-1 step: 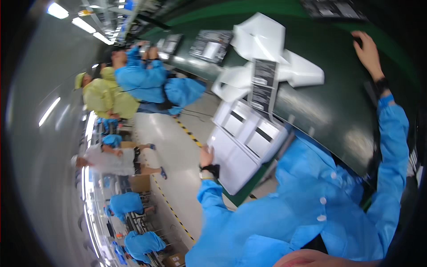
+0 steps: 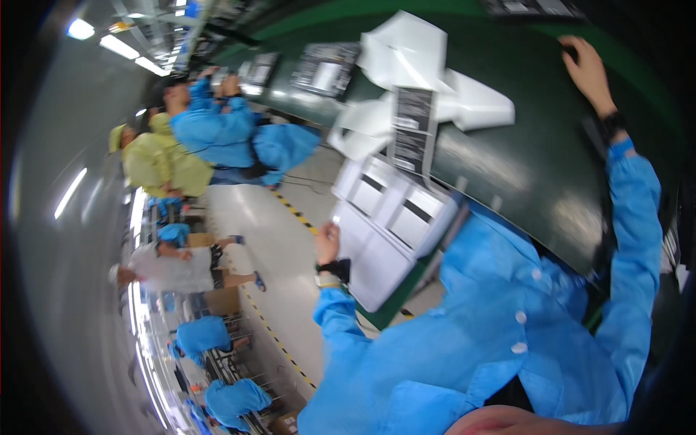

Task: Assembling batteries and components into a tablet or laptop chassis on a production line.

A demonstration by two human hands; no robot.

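Observation:
My left hand [image 2: 328, 243] is at the left edge of a stack of flat white sheets or boxes [image 2: 373, 257]. Its fingers are curled together near a small white spot; what they hold, if anything, is too small to make out. Two white pieces with black strips [image 2: 412, 217] lie on the stack's far part. A black printed sheet [image 2: 413, 130] overlaps the stack and the green work surface [image 2: 536, 196]. Beside it spread bent white sheets [image 2: 406, 54]. My right hand [image 2: 589, 76] rests on the green surface at the far right, fingers apart, holding nothing.
Flat dark packages [image 2: 326, 69] lie along the green surface, one more [image 2: 533, 7] at its far edge. People in blue [image 2: 217, 130] and yellow [image 2: 159, 159] are at the left. One in white [image 2: 170, 268] is beyond the floor's striped tape [image 2: 293, 210].
The whole view has shifted slightly, moving the scene a little left and up. My left hand's fingers, earlier against the stack's edge, now look more curled. My right hand still lies on the surface.

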